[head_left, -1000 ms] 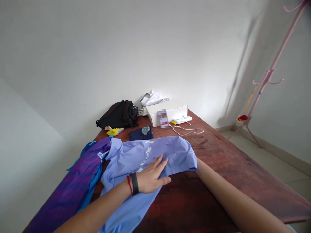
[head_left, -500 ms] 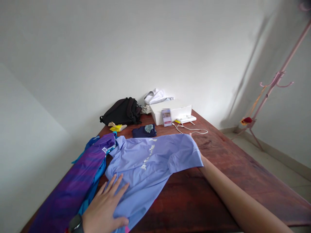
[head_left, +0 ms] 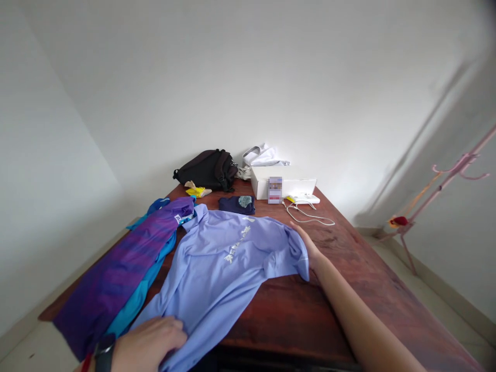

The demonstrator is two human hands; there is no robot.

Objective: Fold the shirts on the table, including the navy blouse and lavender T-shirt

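Observation:
A light-blue shirt [head_left: 217,268] with white lettering lies spread across the wooden table, its collar toward the far left and its surface wrinkled. At the near hem my left hand [head_left: 153,338], a watch on its wrist, is closed on the fabric with its fingers curled under. My right hand [head_left: 306,245] is at the sleeve on the right, which bends up against it; the thumb and part of the fingers are hidden by the cloth. Left of the shirt lie a purple garment [head_left: 132,263] and a bright blue one [head_left: 135,305] partly beneath it.
At the back stand a black backpack [head_left: 207,170], a white box [head_left: 261,181], a small pixelated card [head_left: 275,191] and a white device with a cable [head_left: 304,198]. A folded navy cloth [head_left: 232,204] and a yellow packet [head_left: 197,191] lie nearer. A pink coat rack [head_left: 434,191] stands right.
My left hand went from lying flat and spread on the shirt to closing on its near hem, lower left. The right sleeve has drawn inward and bunched at my right hand. The view shifted slightly.

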